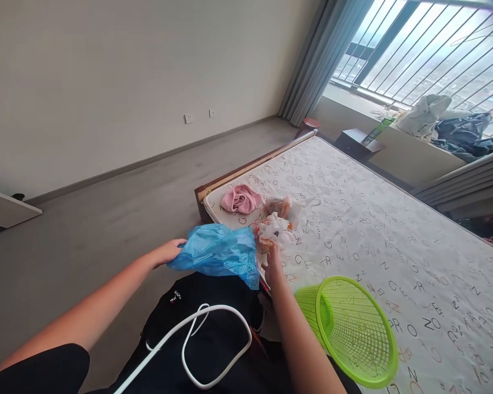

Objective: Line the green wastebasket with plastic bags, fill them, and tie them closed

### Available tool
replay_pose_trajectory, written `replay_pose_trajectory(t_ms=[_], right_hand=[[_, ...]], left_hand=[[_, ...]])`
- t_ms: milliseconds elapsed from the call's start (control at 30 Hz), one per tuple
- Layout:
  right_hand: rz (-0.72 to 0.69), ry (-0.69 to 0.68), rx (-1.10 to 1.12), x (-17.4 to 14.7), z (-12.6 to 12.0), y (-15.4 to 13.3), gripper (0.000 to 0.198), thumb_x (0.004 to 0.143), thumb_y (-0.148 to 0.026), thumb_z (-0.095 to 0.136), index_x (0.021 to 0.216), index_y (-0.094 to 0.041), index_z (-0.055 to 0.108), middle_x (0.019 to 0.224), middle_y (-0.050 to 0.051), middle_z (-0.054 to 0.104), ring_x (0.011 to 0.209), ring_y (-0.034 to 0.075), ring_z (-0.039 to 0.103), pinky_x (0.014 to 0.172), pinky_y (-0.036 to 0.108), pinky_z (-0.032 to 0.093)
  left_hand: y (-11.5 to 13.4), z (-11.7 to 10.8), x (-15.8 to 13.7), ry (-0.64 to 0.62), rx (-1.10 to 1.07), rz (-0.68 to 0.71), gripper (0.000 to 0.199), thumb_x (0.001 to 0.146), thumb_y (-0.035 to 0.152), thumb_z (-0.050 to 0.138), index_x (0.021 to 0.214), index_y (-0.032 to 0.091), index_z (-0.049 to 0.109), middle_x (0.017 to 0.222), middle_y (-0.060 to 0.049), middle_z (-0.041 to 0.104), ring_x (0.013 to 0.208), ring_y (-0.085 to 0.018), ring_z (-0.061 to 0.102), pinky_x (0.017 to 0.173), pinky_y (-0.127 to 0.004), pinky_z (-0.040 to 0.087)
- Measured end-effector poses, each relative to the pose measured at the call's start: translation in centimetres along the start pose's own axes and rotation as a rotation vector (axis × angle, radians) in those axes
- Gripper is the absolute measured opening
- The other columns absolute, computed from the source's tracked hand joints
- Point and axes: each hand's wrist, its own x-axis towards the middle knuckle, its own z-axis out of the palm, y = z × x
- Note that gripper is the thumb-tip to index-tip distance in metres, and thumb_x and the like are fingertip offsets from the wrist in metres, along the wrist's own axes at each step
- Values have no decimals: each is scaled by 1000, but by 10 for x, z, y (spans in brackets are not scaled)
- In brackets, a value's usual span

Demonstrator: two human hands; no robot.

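Fingers of your left hand (166,253) are curled onto the near-left edge of the blue plastic bag (219,253), pinching the film, while your right hand (273,261) reaches past the bag's right end to the crumpled white paper (276,229); those fingertips are buried under the wad and behind the bag, so you cannot tell whether they have closed on it or only touch it. The bag hangs between your two hands at the near corner of the mattress (394,246), above your black clothing. Judge it as thin, very light and limp: it will slide and balloon rather than keep a shape, so take it by a gathered edge or the mouth rather than the slack middle. The paper looks soft and loose, with orange patches, and would likely shed pieces if gripped lightly; pinch the whole wad from above. A second white-and-orange wad (285,208) lies just behind it, and a pink cloth (241,198) sits near the mattress edge to the left. The green mesh basket (353,328) lies tipped on its side beside your right forearm, mouth facing you; it looks light and stiff. Where the bag's opening lies and what it holds are hidden. A white cord (213,339) loops over your lap, both ends cut off.
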Motion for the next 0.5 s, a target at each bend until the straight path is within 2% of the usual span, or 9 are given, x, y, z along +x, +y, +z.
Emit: replay_pose_trajectory(t_ms=[67, 133, 233, 300, 333, 400, 433, 500], right_hand=[[-67, -118, -165, -22, 14, 12, 77, 76, -60, 73, 142, -29, 49, 141, 9, 59, 128, 28, 57, 99, 42, 50], [-194, -182, -366, -37, 20, 17, 73, 66, -50, 83, 129, -23, 61, 130, 9, 65, 126, 31, 57, 105, 41, 44], [-306, -196, -583, -45, 16, 13, 41, 67, -43, 78, 100, -20, 69, 105, 7, 71, 109, 30, 62, 101, 42, 44], [-326, -211, -626, -48, 10, 5, 22, 71, -37, 70, 86, -22, 65, 87, 2, 68, 91, 26, 62, 90, 39, 48], [-350, -225, -644, -51, 8, 0, 17, 71, -34, 66, 84, -23, 63, 82, 1, 66, 84, 24, 61, 85, 37, 48], [-412, -251, -623, -62, 5, -12, 16, 72, -29, 61, 86, -23, 61, 85, 1, 66, 83, 22, 60, 82, 34, 47], [-446, -262, -581, -69, 5, -19, 17, 72, -28, 60, 88, -23, 60, 92, 2, 67, 87, 22, 60, 84, 34, 47], [-501, -286, -460, -86, 5, -32, 17, 72, -25, 61, 89, -22, 58, 111, 6, 68, 104, 24, 61, 93, 35, 47]], left_hand=[[0, -1, -3, -67, 28, 3, 43, 63, 45, 79, 99, 22, 78, 99, -6, 80, 93, -30, 74, 73, -30, 57], [-1, -2, -1, -60, 68, 19, 34, 60, 41, 80, 88, 22, 78, 89, -7, 80, 85, -31, 74, 69, -32, 57], [-1, -3, 7, 110, 175, 85, 17, 53, 32, 80, 65, 22, 73, 76, -10, 76, 83, -35, 73, 72, -37, 56], [2, -2, 9, 228, 215, 138, 16, 52, 30, 80, 65, 23, 72, 89, -13, 77, 101, -40, 70, 88, -41, 54], [6, 0, 8, 261, 227, 179, 21, 55, 32, 80, 73, 22, 75, 102, -15, 77, 113, -40, 66, 98, -43, 50], [16, 9, 1, 239, 268, 300, 45, 67, 41, 77, 107, 22, 77, 133, -15, 68, 134, -38, 54, 115, -43, 38], [22, 15, -5, 183, 299, 372, 60, 73, 47, 74, 128, 22, 70, 146, -15, 59, 141, -36, 47, 119, -43, 33], [34, 32, -15, 23, 369, 486, 88, 79, 56, 72, 156, 26, 44, 163, -13, 40, 152, -35, 34, 123, -45, 27]])
